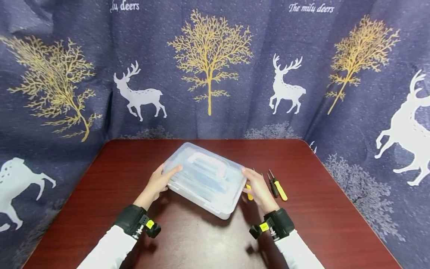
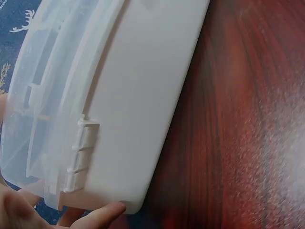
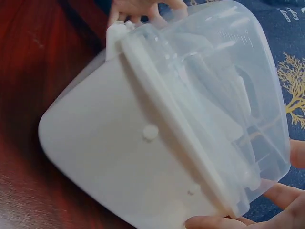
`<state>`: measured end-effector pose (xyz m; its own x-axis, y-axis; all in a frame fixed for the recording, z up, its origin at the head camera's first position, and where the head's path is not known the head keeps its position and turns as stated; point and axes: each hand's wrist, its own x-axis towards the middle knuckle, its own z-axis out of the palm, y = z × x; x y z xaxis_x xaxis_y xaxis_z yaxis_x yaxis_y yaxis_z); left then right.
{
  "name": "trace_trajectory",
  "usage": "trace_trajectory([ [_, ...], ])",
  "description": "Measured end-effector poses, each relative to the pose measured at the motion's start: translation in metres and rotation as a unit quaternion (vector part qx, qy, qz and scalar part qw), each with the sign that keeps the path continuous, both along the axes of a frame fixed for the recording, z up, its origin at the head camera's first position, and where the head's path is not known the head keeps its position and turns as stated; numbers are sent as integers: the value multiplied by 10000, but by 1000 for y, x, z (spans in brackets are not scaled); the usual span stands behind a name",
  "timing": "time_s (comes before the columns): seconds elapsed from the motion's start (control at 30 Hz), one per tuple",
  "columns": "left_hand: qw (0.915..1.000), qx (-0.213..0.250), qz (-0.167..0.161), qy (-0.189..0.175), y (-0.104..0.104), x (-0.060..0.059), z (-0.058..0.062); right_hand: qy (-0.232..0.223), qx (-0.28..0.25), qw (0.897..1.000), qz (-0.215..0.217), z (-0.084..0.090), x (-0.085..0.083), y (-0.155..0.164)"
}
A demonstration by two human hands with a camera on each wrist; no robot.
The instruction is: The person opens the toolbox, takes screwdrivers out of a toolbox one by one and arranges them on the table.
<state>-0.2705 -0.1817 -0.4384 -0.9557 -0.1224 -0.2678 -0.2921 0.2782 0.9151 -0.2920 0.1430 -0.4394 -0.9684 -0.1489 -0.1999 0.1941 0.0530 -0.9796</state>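
Note:
A white plastic storage box (image 1: 195, 198) with a translucent lid (image 1: 205, 173) is held at an angle over the middle of the table. A moulded handle shape shows on top of the lid. My left hand (image 1: 159, 182) grips its left end, thumb over the lid and fingers lower on the side. At the right end, my right hand (image 1: 256, 185) holds it the same way, thumb at the lid's edge. In the left wrist view, small hinge-like tabs (image 2: 82, 155) run along the box's side. What lies inside cannot be made out through the lid.
Right of the box lie a yellow-handled screwdriver (image 1: 280, 190) and a black-handled screwdriver (image 1: 273, 188). Another yellow handle (image 1: 249, 192) is partly hidden by my right hand. The dark red table (image 1: 322, 220) ends at a patterned curtain (image 1: 231, 112) behind.

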Motion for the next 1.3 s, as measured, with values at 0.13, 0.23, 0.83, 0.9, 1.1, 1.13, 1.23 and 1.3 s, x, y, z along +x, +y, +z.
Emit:
trace_trajectory([
  [0.13,9999,-135,32,45,3,4,-2,-84,-4,9999,115,6,-8,1],
  [0.23,9991,-390,101,103,5,7,-3,-145,22,9996,225,11,-14,2],
  [0.83,9895,-939,1045,343,32,31,-6,-460,654,9913,1047,26,-58,11],
  [0.9,9892,-931,1095,288,35,33,-6,-506,672,9906,1081,27,-63,11],
  [1.1,9873,-851,1335,151,45,42,-6,-436,935,9863,1284,32,-72,13],
  [1.13,9873,-814,1353,154,46,44,-6,-424,978,9854,1327,33,-73,13],
  [1.23,9871,-742,1411,162,49,47,-7,-358,1138,9825,1429,35,-76,13],
  [1.3,9874,-708,1405,178,51,48,-7,-362,1198,9812,1470,36,-79,13],
])
